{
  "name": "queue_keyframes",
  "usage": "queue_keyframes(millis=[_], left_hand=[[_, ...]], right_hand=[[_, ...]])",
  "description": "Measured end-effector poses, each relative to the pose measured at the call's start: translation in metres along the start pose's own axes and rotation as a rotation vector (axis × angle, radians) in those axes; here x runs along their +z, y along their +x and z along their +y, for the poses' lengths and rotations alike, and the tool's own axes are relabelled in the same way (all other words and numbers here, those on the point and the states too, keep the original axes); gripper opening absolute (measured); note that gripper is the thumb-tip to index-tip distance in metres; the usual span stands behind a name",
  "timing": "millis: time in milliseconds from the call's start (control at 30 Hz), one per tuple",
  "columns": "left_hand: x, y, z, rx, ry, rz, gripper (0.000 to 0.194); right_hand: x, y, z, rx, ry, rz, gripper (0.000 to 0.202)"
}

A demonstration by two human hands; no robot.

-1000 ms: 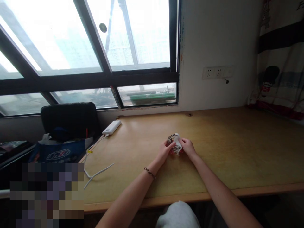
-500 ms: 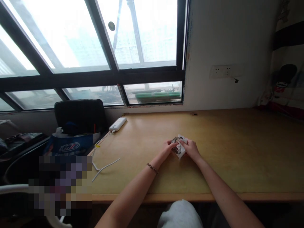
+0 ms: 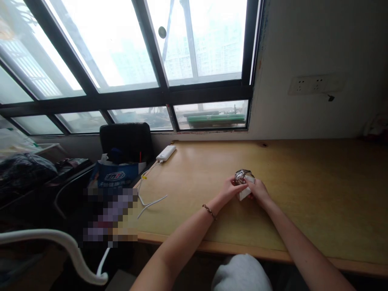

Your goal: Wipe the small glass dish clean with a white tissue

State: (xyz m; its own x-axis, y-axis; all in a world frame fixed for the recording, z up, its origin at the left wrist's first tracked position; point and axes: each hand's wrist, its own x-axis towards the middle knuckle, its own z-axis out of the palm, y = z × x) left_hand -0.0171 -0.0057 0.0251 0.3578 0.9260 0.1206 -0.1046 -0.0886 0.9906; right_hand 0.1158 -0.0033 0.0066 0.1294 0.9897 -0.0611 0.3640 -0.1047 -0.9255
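Observation:
Both hands are closed on one small shiny packet, dark and silvery on top (image 3: pixel 242 175), with a white paper-like part (image 3: pixel 244 195) at its lower side. What the packet contains cannot be made out. My left hand (image 3: pixel 228 190) grips it from the left, its thumb lying across the front. From the other side, my right hand (image 3: pixel 260 191) pinches the white part near its upper right edge. The packet is held just over the wooden table (image 3: pixel 309 194). A braided bracelet (image 3: pixel 209 211) circles my left wrist.
A white power bank (image 3: pixel 166 153) with a white cable (image 3: pixel 153 201) lies along the table's left edge. Beyond that edge stand a black chair (image 3: pixel 125 137) and a blue bag (image 3: pixel 117 182). Windows and a wall socket (image 3: pixel 307 84) are behind the table.
The view has swung left, so everything sits further right in the picture. The packet has turned in my hands: its white part now shows lower down, and more of the shiny side faces up.

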Motion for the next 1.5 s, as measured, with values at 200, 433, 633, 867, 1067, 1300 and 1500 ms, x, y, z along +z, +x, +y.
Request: queue_keyframes(millis=[200,433,633,867,1067,1300,1500], left_hand=[[-0.009,0.004,-0.007,-0.123,0.077,0.067,0.047],[0.000,0.006,-0.009,0.004,0.031,-0.072,0.044],[0.000,0.006,-0.010,-0.015,0.059,0.002,0.042],[-0.005,0.005,-0.010,-0.179,0.040,0.035,0.056],[-0.001,0.006,-0.009,-0.081,0.006,0.025,0.051],[0.006,0.006,-0.008,0.046,0.158,0.005,0.041],[-0.002,0.009,-0.003,-0.077,0.005,0.078,0.045]], right_hand=[[-0.008,-0.008,-0.011,-0.315,-0.236,0.170,0.038],[-0.006,0.000,-0.004,-0.122,-0.195,0.234,0.046],[-0.008,-0.002,-0.006,-0.180,-0.218,0.154,0.046],[-0.017,-0.005,-0.013,-0.440,-0.362,0.166,0.035],[-0.016,0.001,-0.008,-0.330,-0.366,0.258,0.036],[-0.014,0.007,-0.002,-0.099,-0.328,0.295,0.034],[-0.008,0.003,-0.004,-0.155,-0.336,0.211,0.034]])
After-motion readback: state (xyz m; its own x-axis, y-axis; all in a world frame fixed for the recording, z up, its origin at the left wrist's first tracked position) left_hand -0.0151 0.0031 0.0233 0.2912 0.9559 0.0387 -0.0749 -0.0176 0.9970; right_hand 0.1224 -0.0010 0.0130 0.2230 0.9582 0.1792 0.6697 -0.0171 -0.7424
